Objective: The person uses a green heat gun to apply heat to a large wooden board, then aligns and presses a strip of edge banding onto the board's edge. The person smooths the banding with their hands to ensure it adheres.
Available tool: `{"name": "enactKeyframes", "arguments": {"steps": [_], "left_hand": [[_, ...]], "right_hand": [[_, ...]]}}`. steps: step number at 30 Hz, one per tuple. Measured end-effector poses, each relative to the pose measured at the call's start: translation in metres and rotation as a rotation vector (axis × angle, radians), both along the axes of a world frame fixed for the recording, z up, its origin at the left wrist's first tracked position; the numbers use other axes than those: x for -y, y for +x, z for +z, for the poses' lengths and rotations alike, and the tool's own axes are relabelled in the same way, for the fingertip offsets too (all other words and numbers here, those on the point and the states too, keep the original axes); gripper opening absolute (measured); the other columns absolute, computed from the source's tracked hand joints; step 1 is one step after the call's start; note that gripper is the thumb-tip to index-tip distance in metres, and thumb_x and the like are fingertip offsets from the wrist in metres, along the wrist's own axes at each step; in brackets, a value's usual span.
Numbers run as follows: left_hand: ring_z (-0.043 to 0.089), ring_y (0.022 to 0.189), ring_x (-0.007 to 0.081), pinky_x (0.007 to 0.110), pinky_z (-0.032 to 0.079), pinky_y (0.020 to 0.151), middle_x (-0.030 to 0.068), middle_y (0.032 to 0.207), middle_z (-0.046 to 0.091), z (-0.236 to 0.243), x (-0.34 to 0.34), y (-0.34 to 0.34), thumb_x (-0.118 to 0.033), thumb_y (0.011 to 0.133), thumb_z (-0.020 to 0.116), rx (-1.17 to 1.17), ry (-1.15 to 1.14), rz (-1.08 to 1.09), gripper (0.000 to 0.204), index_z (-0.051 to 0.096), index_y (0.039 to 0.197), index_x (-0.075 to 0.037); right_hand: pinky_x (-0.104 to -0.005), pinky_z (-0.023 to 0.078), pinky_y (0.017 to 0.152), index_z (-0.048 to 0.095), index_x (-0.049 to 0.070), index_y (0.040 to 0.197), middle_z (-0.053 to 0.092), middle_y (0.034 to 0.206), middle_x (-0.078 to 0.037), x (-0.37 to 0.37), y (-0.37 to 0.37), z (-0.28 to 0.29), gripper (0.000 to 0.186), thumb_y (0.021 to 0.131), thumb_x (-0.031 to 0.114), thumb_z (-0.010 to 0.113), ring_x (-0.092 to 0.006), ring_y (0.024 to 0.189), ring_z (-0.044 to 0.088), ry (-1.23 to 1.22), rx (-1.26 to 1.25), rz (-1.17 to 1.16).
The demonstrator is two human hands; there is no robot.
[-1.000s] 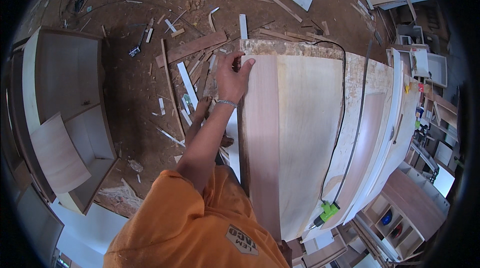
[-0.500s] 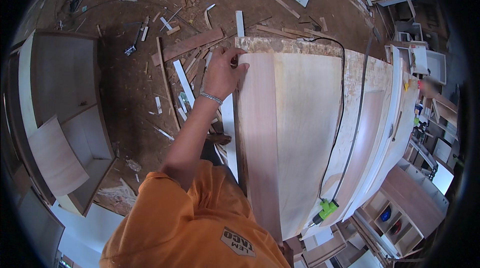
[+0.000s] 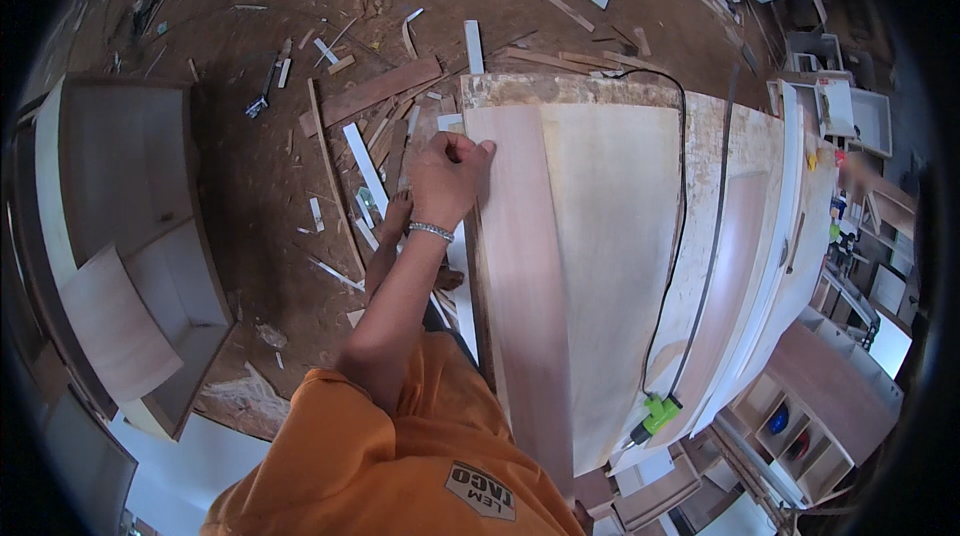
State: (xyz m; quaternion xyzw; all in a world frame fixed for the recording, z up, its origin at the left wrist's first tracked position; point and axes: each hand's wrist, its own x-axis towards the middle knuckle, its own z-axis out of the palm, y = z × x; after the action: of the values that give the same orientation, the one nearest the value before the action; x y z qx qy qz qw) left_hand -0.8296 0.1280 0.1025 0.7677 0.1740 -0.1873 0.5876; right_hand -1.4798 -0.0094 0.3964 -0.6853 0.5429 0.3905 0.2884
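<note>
Left hand (image 3: pixel 446 182): I'm pinching the long, flat pinkish wooden strip (image 3: pixel 527 266). Right hand (image 3: pixel 583 514) mostly hidden, can't tell. Below left fingers: orange cloth shirt (image 3: pixel 350 466), dark-lettered badge (image 3: pixel 480 491).

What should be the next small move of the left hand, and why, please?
Perhaps the left hand should gently nudge the pinkish wood strip to check how it sits against the pale sheet. This hand is at the strip's left edge, near its far end, and the strip runs along the sheet. I cannot tell whether they overlap or only meet.
</note>
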Motion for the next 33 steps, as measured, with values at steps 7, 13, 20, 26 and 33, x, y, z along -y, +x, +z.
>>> {"name": "enactKeyframes", "arguments": {"steps": [7,13,20,26,33], "left_hand": [[0.065,0.068,0.0171,0.033,0.054,0.068,0.0077,0.075,0.07,0.008,-0.006,-0.009,-0.029,0.084,0.088,-0.085,-0.021,-0.001,0.034,0.068,0.087,-0.001],[0.06,0.064,0.0139,0.031,0.05,0.063,0.0055,0.072,0.067,-0.007,0.007,-0.019,-0.024,0.089,0.084,-0.008,-0.075,0.089,0.029,0.068,0.088,0.0],[0.056,0.065,0.0125,0.031,0.048,0.063,0.003,0.071,0.063,-0.004,0.016,-0.026,-0.021,0.094,0.078,0.088,-0.053,0.137,0.025,0.066,0.09,0.0],[0.054,0.066,0.0116,0.03,0.047,0.063,0.0016,0.073,0.06,-0.006,0.012,-0.029,-0.021,0.096,0.076,0.093,-0.076,0.129,0.024,0.064,0.091,-0.001],[0.052,0.065,0.007,0.027,0.044,0.06,-0.0019,0.072,0.06,-0.001,0.012,-0.028,-0.024,0.096,0.077,-0.097,-0.19,0.157,0.027,0.065,0.089,0.0]], "right_hand": [[-0.041,0.053,0.099,0.071,0.021,0.116,0.074,0.12,-0.007,0.008,0.0,0.009,0.017,0.102,0.024,0.063,-0.0317,0.109,0.07,0.005,0.009,-0.007],[-0.041,0.053,0.099,0.071,0.022,0.117,0.073,0.121,-0.007,0.028,-0.004,0.026,0.017,0.102,0.024,0.063,-0.0317,0.11,0.07,0.015,0.063,0.057],[-0.0457,0.049,0.108,0.061,0.021,0.133,0.065,0.141,-0.006,0.052,-0.062,0.022,0.028,0.108,0.03,0.056,-0.036,0.132,0.058,0.017,0.033,0.604],[-0.0471,0.051,0.105,0.061,0.015,0.139,0.068,0.136,-0.012,0.06,-0.092,0.012,0.039,0.107,0.036,0.058,-0.036,0.125,0.062,0.002,0.276,-0.295],[-0.0466,0.052,0.103,0.068,0.013,0.13,0.072,0.128,-0.013,0.01,-0.031,0.018,0.035,0.104,0.035,0.063,-0.0356,0.12,0.065,-0.009,0.054,-0.156]]}}
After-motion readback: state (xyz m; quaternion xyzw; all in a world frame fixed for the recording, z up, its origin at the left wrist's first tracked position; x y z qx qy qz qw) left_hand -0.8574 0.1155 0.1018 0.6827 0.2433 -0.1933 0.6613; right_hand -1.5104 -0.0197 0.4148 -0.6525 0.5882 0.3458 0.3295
